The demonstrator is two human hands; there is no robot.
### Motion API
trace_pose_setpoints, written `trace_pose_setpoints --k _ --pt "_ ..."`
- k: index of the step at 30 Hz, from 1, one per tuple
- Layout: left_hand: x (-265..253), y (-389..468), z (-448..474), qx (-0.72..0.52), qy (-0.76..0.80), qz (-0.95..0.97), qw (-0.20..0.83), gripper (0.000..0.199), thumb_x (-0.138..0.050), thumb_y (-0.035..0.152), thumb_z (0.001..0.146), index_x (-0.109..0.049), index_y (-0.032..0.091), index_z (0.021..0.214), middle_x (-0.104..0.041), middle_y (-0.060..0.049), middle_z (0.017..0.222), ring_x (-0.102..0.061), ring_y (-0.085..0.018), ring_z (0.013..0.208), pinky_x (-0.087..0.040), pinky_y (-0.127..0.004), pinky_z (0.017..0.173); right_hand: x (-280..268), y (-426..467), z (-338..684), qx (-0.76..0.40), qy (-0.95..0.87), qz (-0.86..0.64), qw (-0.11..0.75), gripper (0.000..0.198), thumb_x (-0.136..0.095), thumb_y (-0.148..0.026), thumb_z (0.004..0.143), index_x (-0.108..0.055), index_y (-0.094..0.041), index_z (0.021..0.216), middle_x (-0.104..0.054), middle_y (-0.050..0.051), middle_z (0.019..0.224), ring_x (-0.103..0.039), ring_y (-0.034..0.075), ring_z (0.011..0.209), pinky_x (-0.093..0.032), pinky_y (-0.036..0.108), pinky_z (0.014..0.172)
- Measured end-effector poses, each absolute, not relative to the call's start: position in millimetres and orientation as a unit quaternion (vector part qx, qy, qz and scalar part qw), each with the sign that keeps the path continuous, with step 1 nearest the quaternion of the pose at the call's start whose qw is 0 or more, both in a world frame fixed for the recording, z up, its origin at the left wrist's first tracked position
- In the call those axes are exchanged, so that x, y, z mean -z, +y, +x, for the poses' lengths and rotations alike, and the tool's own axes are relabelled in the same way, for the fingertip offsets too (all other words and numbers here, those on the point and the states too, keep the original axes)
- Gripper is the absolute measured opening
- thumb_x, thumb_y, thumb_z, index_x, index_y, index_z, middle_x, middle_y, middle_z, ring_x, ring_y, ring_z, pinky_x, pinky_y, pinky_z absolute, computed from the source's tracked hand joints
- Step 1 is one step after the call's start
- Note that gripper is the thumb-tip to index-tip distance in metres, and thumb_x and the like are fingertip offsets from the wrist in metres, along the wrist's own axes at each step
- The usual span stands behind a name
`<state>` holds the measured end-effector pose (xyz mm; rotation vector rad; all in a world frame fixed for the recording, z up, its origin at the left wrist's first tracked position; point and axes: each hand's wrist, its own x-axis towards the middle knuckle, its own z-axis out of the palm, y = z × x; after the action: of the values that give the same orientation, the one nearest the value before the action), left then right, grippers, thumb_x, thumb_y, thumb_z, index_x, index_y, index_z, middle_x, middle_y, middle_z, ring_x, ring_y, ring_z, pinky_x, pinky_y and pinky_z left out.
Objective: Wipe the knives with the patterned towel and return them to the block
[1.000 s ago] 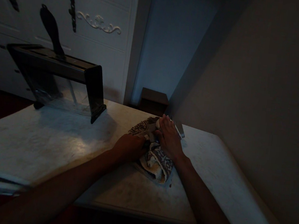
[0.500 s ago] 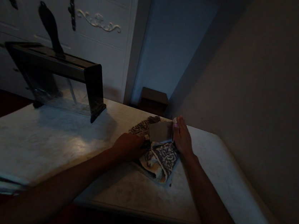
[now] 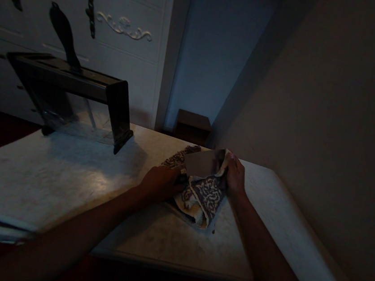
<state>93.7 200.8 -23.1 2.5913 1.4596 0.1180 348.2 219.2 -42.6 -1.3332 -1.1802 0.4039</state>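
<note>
Above the table lies a broad, flat cleaver [image 3: 200, 162], its blade pointing right. My left hand [image 3: 159, 183] is wrapped round its dark handle, most of which the fingers hide. A patterned brown-and-cream towel [image 3: 208, 195] is bunched beneath and around the blade. At the blade's far end, my right hand [image 3: 236, 175] pinches a raised fold of this towel, which touches or overlaps the tip; exact contact is too dark to tell.
A black knife block [image 3: 117, 105] with clear sides stands on the left of the pale table [image 3: 76, 191], one black knife handle [image 3: 63, 31] rising from it. Behind are white cabinet doors [image 3: 125, 57] and a small brown box-like stand [image 3: 193, 125]. A wall borders the right.
My right hand has shifted slightly right and down, and a towel fold now rises over the blade's end. My left hand and the cleaver have barely moved.
</note>
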Motion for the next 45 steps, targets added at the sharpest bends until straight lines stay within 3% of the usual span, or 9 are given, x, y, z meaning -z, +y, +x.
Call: trace_pose_setpoints --k 4,11,14,18,28,31,37,41,45 --pt "24.7 201.4 92.7 -0.054 0.482 0.87 0.085 0.039 -0.05 0.049 0.085 -0.062 0.023 0.112 -0.072 -0.012 0.1 -0.069 -0.029 0.09 -0.051 -0.037 0.074 44.6 220.3 353.6 -0.237 -0.447 -0.544 0.67 0.048 -0.059 -0.061 0.081 -0.069 -0.014 0.083 -0.07 0.003 0.078 -0.063 0.018 0.074 -0.051 0.031 0.072" --pt "27.2 202.1 91.0 -0.079 0.49 0.863 0.095 0.036 -0.051 0.043 0.085 -0.063 0.024 0.112 -0.073 -0.011 0.1 -0.069 -0.03 0.09 -0.052 -0.038 0.072 50.2 225.9 358.1 -0.356 -0.313 -0.47 0.745 0.039 -0.07 -0.056 0.074 -0.068 -0.018 0.084 -0.068 -0.003 0.069 -0.062 0.013 0.061 -0.052 0.025 0.062" --pt "27.5 202.4 90.9 -0.093 0.497 0.857 0.099 0.039 -0.051 0.043 0.085 -0.061 0.028 0.119 -0.073 -0.009 0.103 -0.069 -0.03 0.092 -0.052 -0.037 0.073 46.2 224.7 354.9 -0.409 -0.256 -0.453 0.75 0.035 -0.067 -0.053 0.078 -0.068 -0.019 0.087 -0.07 -0.002 0.069 -0.066 0.015 0.064 -0.056 0.028 0.065" --pt "29.0 203.2 91.7 -0.105 0.516 0.843 0.112 0.036 -0.052 0.045 0.085 -0.065 0.025 0.111 -0.073 -0.009 0.101 -0.069 -0.029 0.09 -0.051 -0.036 0.072 38.4 220.7 350.0 -0.467 -0.203 -0.434 0.743 0.033 -0.058 -0.05 0.085 -0.069 -0.019 0.09 -0.073 0.001 0.075 -0.071 0.019 0.074 -0.058 0.035 0.074" --pt "34.8 208.6 92.1 -0.161 0.523 0.826 0.133 0.034 -0.049 0.046 0.089 -0.065 0.022 0.107 -0.072 -0.009 0.102 -0.068 -0.025 0.092 -0.049 -0.031 0.075 32.8 209.5 327.9 -0.551 -0.267 -0.38 0.693 0.038 -0.055 -0.052 0.087 -0.069 -0.021 0.103 -0.076 0.004 0.089 -0.071 0.025 0.093 -0.056 0.044 0.086" --pt "35.5 208.9 92.5 -0.155 0.522 0.83 0.122 0.034 -0.049 0.047 0.089 -0.064 0.022 0.106 -0.072 -0.009 0.1 -0.068 -0.026 0.089 -0.049 -0.032 0.074 30.2 203.4 315.9 -0.548 -0.297 -0.384 0.681 0.041 -0.057 -0.053 0.086 -0.067 -0.021 0.108 -0.076 0.005 0.093 -0.07 0.025 0.096 -0.056 0.043 0.086" --pt "34.5 207.6 93.4 -0.151 0.527 0.828 0.122 0.033 -0.049 0.042 0.089 -0.061 0.022 0.112 -0.072 -0.01 0.103 -0.068 -0.026 0.092 -0.05 -0.033 0.075 26.1 191.5 296.3 -0.477 -0.399 -0.436 0.651 0.036 -0.067 -0.052 0.078 -0.068 -0.021 0.096 -0.074 0.004 0.091 -0.069 0.023 0.091 -0.055 0.035 0.079" --pt "32.9 205.2 95.0 -0.138 0.545 0.819 0.111 0.031 -0.049 0.042 0.089 -0.06 0.02 0.109 -0.072 -0.011 0.1 -0.068 -0.027 0.09 -0.05 -0.034 0.075 27.2 184.5 287.1 -0.421 -0.523 -0.478 0.567 0.041 -0.057 -0.059 0.084 -0.063 -0.021 0.097 -0.071 0.004 0.092 -0.065 0.023 0.088 -0.051 0.035 0.08" --pt "32.8 202.3 98.4 -0.146 0.556 0.812 0.105 0.03 -0.048 0.041 0.09 -0.059 0.02 0.107 -0.072 -0.01 0.097 -0.069 -0.027 0.088 -0.049 -0.034 0.072 29.3 176.7 277.1 -0.267 -0.649 -0.57 0.426 0.038 -0.046 -0.055 0.09 -0.059 -0.02 0.095 -0.067 0.005 0.088 -0.061 0.022 0.084 -0.047 0.036 0.079"
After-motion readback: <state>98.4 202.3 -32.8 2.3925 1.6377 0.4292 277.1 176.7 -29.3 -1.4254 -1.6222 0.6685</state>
